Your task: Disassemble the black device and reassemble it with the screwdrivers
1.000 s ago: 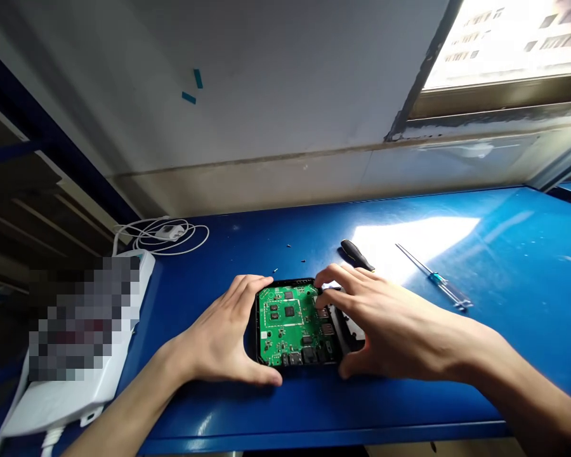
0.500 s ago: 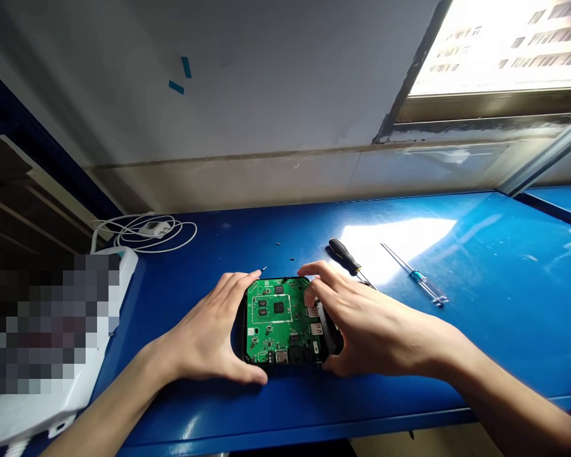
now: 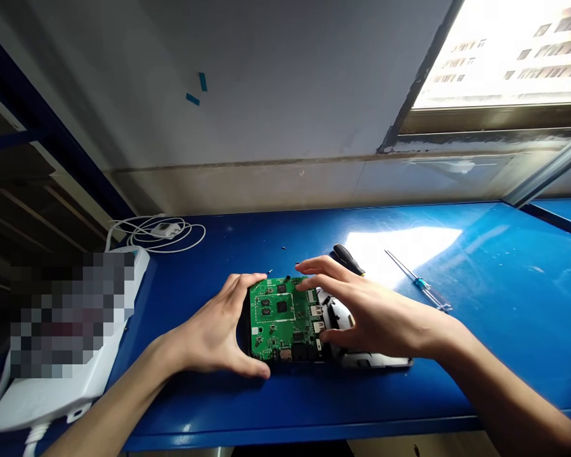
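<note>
A green circuit board (image 3: 278, 324) lies face up in a black case, with silver USB ports (image 3: 318, 327) along its right side. My left hand (image 3: 214, 330) is curved around the left side of the board and case, fingers at the far corner and thumb at the near edge. Over the board's right part, my right hand (image 3: 368, 308) has its fingers stretched and apart; the thumb touches a USB port and a fingertip rests near the far edge. Under and beside that hand lies a white and black cover (image 3: 375, 362), partly hidden.
A black-handled screwdriver (image 3: 348, 259) and a clear-handled screwdriver (image 3: 431, 293) lie on the blue table (image 3: 209, 412). Small screws (image 3: 284, 248) are scattered beyond the board. To the left are a coiled white cable (image 3: 202, 238) and a white device (image 3: 71, 403), partly blurred.
My right hand has shifted from around the case's right side to over the board, thumb now on a USB port. More of the white and black cover shows. The view has shifted slightly.
</note>
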Available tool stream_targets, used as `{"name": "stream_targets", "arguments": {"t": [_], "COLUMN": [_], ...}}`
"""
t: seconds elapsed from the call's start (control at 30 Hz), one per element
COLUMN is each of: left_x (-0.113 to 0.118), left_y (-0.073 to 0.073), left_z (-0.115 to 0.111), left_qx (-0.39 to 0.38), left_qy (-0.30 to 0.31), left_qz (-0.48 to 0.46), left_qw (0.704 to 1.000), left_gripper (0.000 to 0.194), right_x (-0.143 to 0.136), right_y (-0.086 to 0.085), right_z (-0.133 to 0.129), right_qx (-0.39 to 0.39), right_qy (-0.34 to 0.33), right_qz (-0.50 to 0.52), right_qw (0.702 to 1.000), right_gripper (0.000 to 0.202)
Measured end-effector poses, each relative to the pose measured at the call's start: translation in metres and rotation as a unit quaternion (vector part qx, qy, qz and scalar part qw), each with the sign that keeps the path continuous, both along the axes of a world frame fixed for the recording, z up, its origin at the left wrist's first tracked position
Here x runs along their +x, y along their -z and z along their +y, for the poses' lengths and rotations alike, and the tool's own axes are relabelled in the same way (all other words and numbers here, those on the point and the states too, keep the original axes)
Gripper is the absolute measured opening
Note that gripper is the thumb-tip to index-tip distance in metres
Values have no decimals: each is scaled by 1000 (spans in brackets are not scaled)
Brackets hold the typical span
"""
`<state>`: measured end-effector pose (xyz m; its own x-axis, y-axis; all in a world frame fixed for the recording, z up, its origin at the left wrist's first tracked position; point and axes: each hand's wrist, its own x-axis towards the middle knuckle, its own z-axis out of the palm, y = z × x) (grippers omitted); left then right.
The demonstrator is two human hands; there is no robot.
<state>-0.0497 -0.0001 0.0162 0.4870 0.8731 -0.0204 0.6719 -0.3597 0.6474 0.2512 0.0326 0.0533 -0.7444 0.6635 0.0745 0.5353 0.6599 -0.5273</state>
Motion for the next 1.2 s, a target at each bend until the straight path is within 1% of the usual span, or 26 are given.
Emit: {"name": "stream_targets", "arguments": {"t": [0.1,0.17,0.23,0.33,0.43,0.53,0.7,0.77,0.83,0.93,1.0,1.1,1.17,1.2], "left_x": [0,1,2,1,0,0,1,1,1,5,10,16,17,17], "left_y": [-1,-2,-3,-3,-1,0,-1,-2,-3,-7,-15,-26,-28,-26], "left_z": [1,1,1,0,0,-1,-2,-3,-2,2,7,16,23,26], "left_qx": [0,-7,-20,-32,-35,-45,-65,-74,-63,-10,18,49,69,79], "left_qy": [5,2,-6,-12,-4,-3,-20,-26,-37,-56,-57,-27,1,12], "left_qz": [-8,-6,1,4,-5,-12,-25,-45,-76,-103,-99,-72,-44,-31], "left_qw": [1000,1000,1000,999,999,999,997,996,994,993,993,996,997,996], "left_gripper": [123,125,131,145,155,160,164,162,153,135,126,122,120,118], "right_x": [-2,-3,-3,-3,0,3,8,8,7,5,4,2,2,2], "right_y": [4,6,8,10,12,14,16,17,17,15,11,7,7,8], "right_z": [-1,0,1,4,8,13,20,22,24,25,23,20,18,18], "right_qx": [9,18,31,45,45,37,26,16,6,-25,-39,-41,-41,-42], "right_qy": [-11,-1,17,36,57,80,109,117,128,133,130,122,116,111], "right_qz": [-2,1,5,17,42,74,106,120,131,137,139,144,148,150], "right_qw": [1000,1000,999,998,996,993,988,986,983,981,981,981,981,982], "right_gripper": [66,72,76,74,73,75,74,74,75,75,75,74,76,77]}}
